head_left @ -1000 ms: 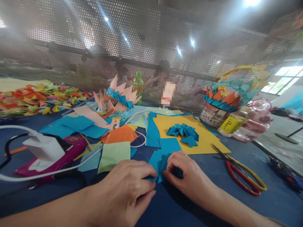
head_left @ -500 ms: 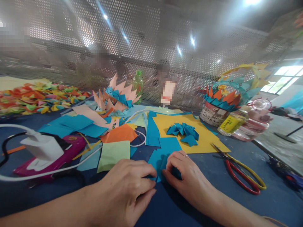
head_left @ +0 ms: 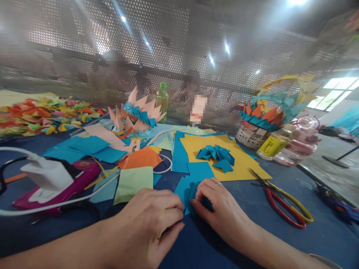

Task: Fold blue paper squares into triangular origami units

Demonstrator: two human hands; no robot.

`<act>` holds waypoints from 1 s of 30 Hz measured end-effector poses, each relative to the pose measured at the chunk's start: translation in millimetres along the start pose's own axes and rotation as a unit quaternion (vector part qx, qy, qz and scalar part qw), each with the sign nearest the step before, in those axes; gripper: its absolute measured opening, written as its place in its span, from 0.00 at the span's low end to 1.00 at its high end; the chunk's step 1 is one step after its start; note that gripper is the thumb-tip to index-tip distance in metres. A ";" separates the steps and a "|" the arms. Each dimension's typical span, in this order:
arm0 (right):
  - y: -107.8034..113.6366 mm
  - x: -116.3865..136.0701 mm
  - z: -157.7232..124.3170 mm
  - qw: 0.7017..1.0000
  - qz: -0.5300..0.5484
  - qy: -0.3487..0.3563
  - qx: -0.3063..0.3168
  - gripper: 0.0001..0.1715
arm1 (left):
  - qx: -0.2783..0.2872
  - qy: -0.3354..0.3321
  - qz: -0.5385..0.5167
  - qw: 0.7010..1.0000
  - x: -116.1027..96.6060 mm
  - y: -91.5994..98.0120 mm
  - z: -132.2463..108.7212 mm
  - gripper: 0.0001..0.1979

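Low in the middle of the view, a blue sheet of paper (head_left: 183, 188) lies between my two hands. My left hand (head_left: 153, 220) is closed at its lower left edge, with curled fingers that hide part of it. Thumb and fingers of my right hand (head_left: 217, 203), which wears a ring, are pinched at the sheet's right side. Just beyond, folded blue paper pieces (head_left: 217, 155) rest on yellow sheets (head_left: 246, 164). A pale green paper square (head_left: 133, 185) is beside my left hand. Scissors (head_left: 283, 201) with red and yellow handles lie to the right.
A white charger (head_left: 46, 175) sits in a magenta power strip (head_left: 81, 173), its cable crossing the left side. Blue sheets (head_left: 81, 147), a pink paper crown (head_left: 140, 108) and a colourful pile of folded pieces (head_left: 45, 112) stand farther back. Bottles (head_left: 275, 144) are at right.
Both hands stay nearly in place at the blue sheet. The blue bit that showed between my left fingers is now mostly covered. The whole view has shifted slightly.
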State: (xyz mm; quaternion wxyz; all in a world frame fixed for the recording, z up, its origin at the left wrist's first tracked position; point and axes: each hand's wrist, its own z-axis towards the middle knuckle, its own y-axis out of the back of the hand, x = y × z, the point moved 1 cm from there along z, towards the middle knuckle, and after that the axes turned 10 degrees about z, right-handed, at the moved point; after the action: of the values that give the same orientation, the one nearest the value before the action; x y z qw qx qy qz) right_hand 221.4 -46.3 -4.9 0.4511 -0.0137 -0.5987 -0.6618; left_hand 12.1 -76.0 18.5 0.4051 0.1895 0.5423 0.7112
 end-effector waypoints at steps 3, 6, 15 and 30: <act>-0.2 -0.2 1.2 1.000 0.006 0.003 0.001 0.13 | -0.007 0.002 0.011 1.000 -0.2 0.8 0.6 0.10; -0.8 -1.2 1.4 1.000 0.012 0.007 -0.003 0.14 | 0.004 -0.004 0.039 0.999 -1.0 0.0 0.7 0.13; -2.6 -4.9 0.2 0.999 0.007 0.024 -0.022 0.14 | 0.054 -0.005 0.065 0.996 -2.9 -3.4 0.5 0.08; 0.4 -5.1 -0.6 1.000 0.007 -0.003 0.000 0.11 | 0.042 0.003 0.017 0.999 2.8 -8.0 2.9 0.10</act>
State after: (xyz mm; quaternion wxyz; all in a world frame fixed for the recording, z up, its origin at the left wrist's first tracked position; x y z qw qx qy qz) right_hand 225.0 -43.8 -7.6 0.4540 -0.0198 -0.5997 -0.6587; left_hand 15.4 -71.4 11.7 0.3830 0.2134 0.5695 0.6953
